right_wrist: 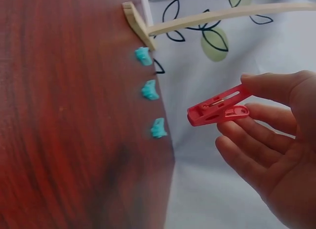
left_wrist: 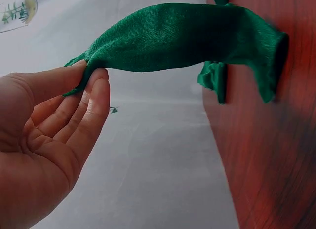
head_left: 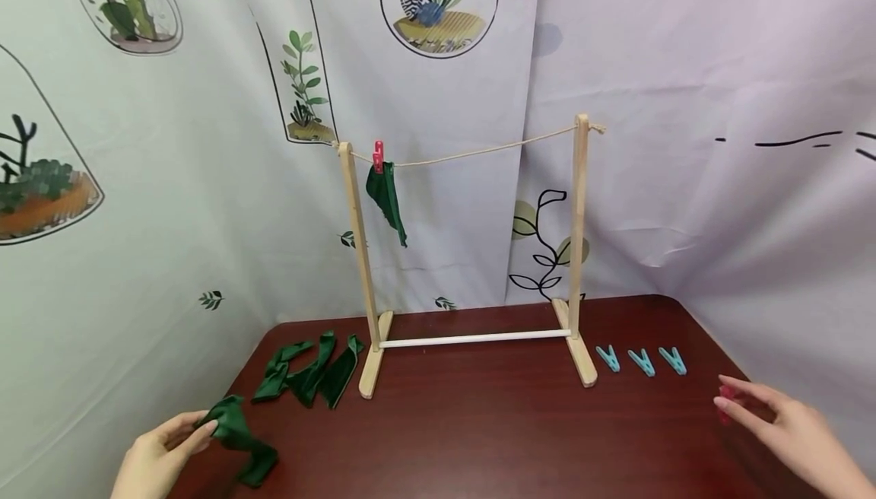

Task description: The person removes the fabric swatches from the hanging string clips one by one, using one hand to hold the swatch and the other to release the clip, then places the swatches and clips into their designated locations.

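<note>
My left hand (head_left: 161, 453) pinches one end of a green velvety cloth piece (left_wrist: 163, 36) between thumb and fingers. The rest of the cloth droops over the left front of the table. At the right edge, my right hand (head_left: 794, 424) holds a red clothespin (right_wrist: 212, 110) by its handle ends, thumb on one side and fingertips on the other. Another green cloth (head_left: 386, 198) hangs from the line (head_left: 472, 154), clipped near its left end by a red clothespin (head_left: 378, 157).
A wooden stand (head_left: 578, 233) with two posts and a white lower bar (head_left: 472, 338) stands at the table's back. Three more green cloths (head_left: 308, 377) lie left of it. Three blue clothespins (head_left: 642, 363) lie right of it. A printed curtain (head_left: 452, 255) hangs behind.
</note>
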Motion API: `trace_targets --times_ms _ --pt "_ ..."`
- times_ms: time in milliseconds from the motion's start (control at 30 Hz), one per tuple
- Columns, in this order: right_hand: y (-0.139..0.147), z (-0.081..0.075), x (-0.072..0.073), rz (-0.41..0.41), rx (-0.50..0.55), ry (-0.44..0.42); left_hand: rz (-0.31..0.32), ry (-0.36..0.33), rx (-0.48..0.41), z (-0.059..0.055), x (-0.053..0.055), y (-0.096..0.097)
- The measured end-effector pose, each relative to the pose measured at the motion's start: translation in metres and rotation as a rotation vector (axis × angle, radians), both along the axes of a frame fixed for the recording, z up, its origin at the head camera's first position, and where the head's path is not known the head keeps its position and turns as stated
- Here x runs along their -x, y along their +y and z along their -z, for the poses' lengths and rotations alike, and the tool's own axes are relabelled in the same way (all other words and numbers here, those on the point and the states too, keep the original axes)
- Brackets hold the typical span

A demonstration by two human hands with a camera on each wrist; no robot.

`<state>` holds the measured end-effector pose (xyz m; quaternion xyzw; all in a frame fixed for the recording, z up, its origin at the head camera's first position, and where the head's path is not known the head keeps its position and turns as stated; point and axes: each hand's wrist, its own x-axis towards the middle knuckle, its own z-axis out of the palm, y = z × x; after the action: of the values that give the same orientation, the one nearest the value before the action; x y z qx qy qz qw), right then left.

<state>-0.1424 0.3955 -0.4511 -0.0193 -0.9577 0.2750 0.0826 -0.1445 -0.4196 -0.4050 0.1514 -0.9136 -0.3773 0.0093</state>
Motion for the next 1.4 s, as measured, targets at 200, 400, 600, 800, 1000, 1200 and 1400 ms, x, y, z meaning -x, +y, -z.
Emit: trace_targets --times_ms 200,400,600,800,1000,1200,1400 --pt "-0.004 0.01 0.006 -0.039 -0.019 -0.002 0.04 0.048 0.029 0.001 0.012 0.015" --pt "-0.004 0.017 0.013 -0.05 -0.028 -0.023 0.083 0.121 0.047 0.006 0.032 0.034" --pt "-0.003 0.022 0.02 -0.068 -0.036 -0.054 0.142 0.177 0.069 0.023 0.054 0.048" --pt "-0.003 0.022 0.028 -0.074 -0.028 -0.134 0.158 0.206 0.033 0.042 0.075 0.062" --pt "-0.007 0.02 0.032 -0.066 0.001 -0.201 0.192 0.228 0.009 0.057 0.089 0.074" --pt "-0.013 0.024 0.031 -0.073 0.025 -0.184 0.231 0.237 0.036 0.068 0.096 0.083" --pt "-0.016 0.029 0.034 -0.09 0.008 -0.183 0.244 0.181 0.076 0.073 0.097 0.083"
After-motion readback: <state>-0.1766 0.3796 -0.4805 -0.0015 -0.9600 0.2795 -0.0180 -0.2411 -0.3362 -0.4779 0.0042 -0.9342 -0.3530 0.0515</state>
